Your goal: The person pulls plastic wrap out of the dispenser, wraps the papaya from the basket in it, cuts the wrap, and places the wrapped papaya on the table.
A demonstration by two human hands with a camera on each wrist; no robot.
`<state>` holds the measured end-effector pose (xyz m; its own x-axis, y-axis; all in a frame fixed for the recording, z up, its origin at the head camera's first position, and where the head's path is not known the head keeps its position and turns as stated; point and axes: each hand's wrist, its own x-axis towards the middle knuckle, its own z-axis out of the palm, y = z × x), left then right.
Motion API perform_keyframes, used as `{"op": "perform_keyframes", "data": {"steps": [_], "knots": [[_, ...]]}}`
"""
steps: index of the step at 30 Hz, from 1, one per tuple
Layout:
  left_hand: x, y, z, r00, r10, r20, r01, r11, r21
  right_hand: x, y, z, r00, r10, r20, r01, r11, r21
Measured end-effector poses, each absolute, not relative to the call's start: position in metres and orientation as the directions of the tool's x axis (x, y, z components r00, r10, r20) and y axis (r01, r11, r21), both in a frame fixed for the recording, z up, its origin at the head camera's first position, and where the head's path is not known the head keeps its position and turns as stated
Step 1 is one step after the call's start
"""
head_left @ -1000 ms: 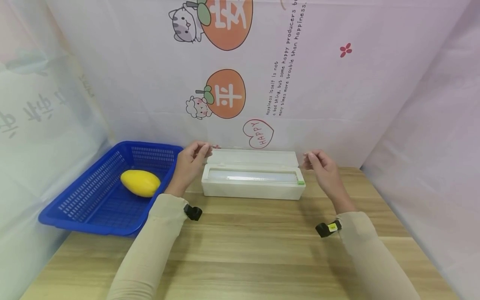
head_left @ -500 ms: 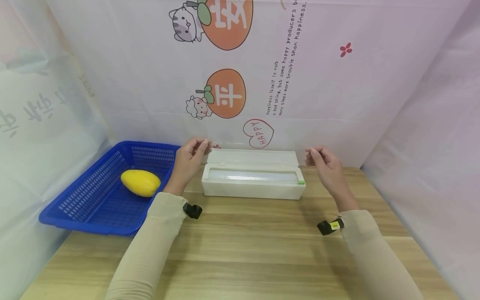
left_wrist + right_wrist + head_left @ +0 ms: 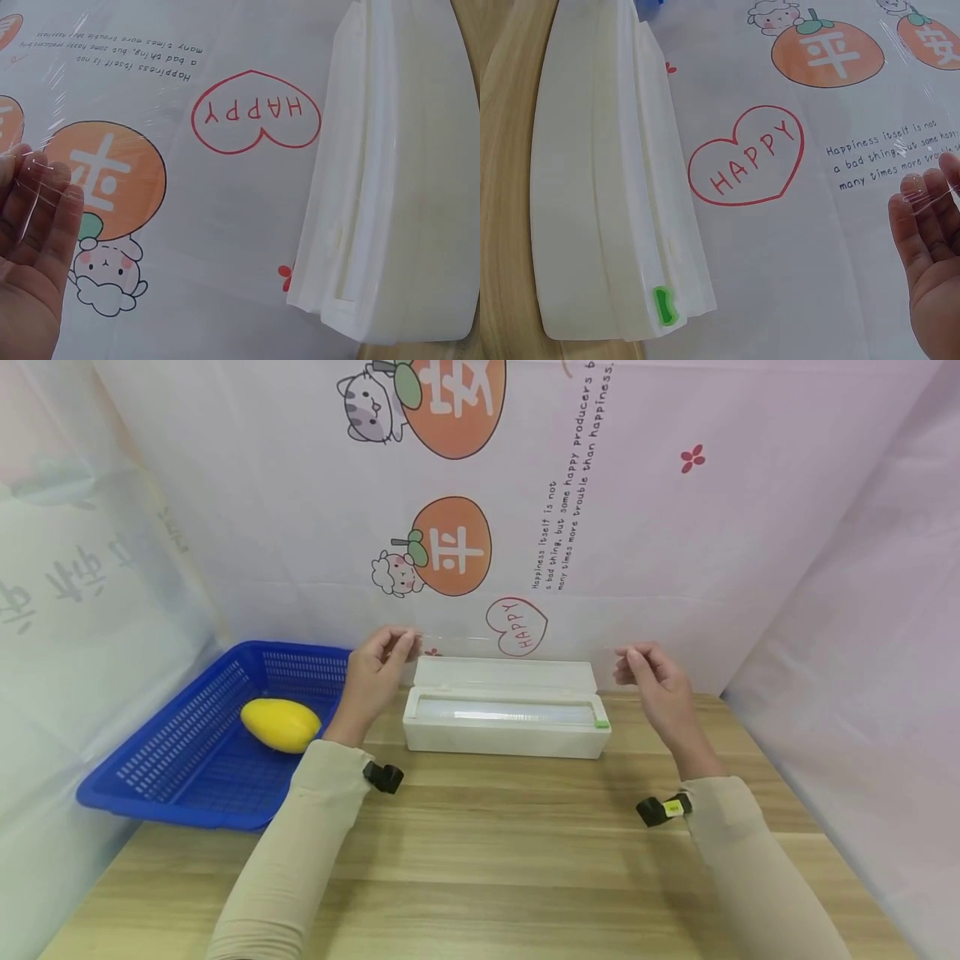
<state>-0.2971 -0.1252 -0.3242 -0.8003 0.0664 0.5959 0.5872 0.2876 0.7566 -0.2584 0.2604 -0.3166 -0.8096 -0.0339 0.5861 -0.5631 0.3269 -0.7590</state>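
A clear sheet of cling film (image 3: 139,142) stretches between both hands, its upper edge showing as a faint line in the head view. My left hand (image 3: 373,672) pinches one corner between thumb and fingers, up behind the left end of a white cling film box (image 3: 506,741). Beyond the box's right end, my right hand (image 3: 660,689) pinches the other corner, the film creased over its fingertips (image 3: 913,184). The box's lid (image 3: 504,674) stands raised at the back, and a film roll (image 3: 502,713) lies inside. A green slide cutter (image 3: 602,724) sits at the right end.
Left of the box, a blue plastic basket (image 3: 172,817) holds a yellow oval fruit (image 3: 281,725). A white printed sheet (image 3: 637,527) hangs right behind the box, and more sheeting closes off both sides. The wooden table (image 3: 510,860) stretches in front.
Both hands have risen and spread slightly apart, drawing the cling film higher behind the box. The box, basket and yellow fruit have stayed in place.
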Motion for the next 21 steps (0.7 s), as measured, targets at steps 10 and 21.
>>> {"op": "perform_keyframes", "data": {"steps": [10, 21], "knots": [[-0.294, -0.125, -0.314, -0.795, 0.051, 0.604, 0.595, 0.263, 0.760, -0.270, 0.268, -0.321, -0.792, -0.027, 0.610, -0.585, 0.321, -0.745], [-0.267, -0.118, -0.283, -0.787, 0.061, 0.614, 0.608, 0.245, 0.755, -0.269, 0.267, -0.309, -0.777, -0.014, 0.629, -0.594, 0.349, -0.725]]}}
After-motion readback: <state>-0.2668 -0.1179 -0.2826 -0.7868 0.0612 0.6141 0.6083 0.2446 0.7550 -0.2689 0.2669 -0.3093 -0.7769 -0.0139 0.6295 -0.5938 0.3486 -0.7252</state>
